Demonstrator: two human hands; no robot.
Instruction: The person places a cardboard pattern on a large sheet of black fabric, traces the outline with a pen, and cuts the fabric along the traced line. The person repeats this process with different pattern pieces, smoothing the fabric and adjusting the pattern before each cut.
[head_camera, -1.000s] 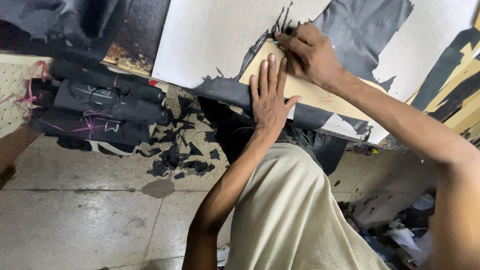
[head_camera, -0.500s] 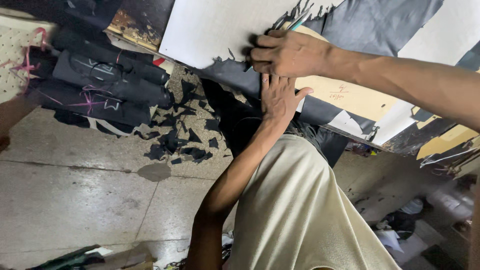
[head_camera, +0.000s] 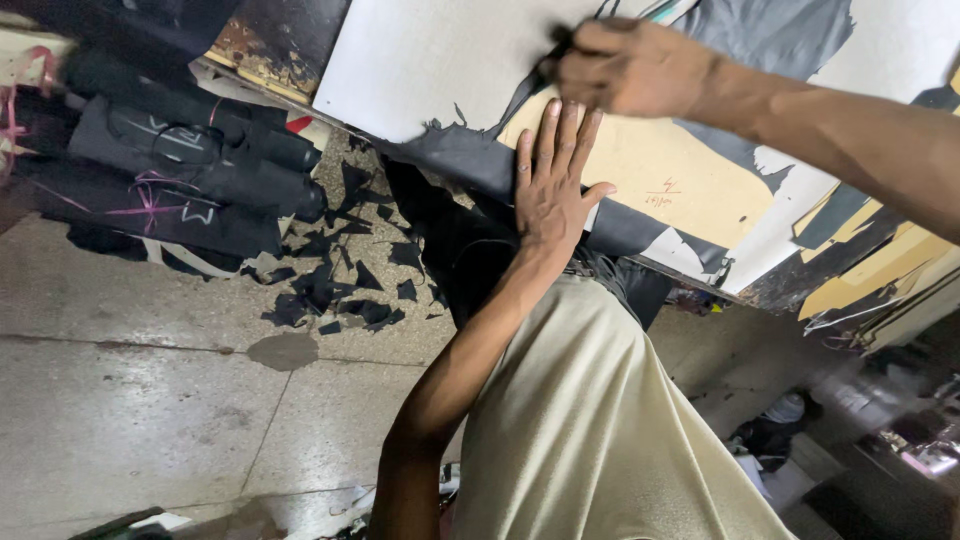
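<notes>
Left hand (head_camera: 552, 190) lies flat and fully open, fingers spread and pointing away, palm pressing a tan cardboard pattern (head_camera: 660, 185) down onto dark grey leather sheet (head_camera: 470, 165). Right hand (head_camera: 625, 65) sits just beyond the left fingertips, curled closed around a thin tool; only a dark tip (head_camera: 560, 40) shows past the knuckles, and whether it is a knife or a pen cannot be told. The tip sits at the pattern's far edge where it meets the leather.

Handling guess: leather looks thin, soft and floppy, sagging over the table edge near the left wrist, so it likely slides and wrinkles unless pinned flat. Pattern looks stiff and light, easy to shift, best held by a flat palm in its middle as here. Leather best taken at a free edge.

Under both hands is a white cutting board (head_camera: 430, 70), leather draped across it. Further right of the right forearm, more grey leather (head_camera: 770, 40) and tan and black scraps (head_camera: 850, 270). Left of the left arm, down on the concrete floor (head_camera: 130, 400), black leather offcuts (head_camera: 330, 280) are scattered, and beyond those, rolled dark leather bundles (head_camera: 190, 150) tied with pink string. Nearest the camera, the person's beige shirt (head_camera: 600, 420)
</notes>
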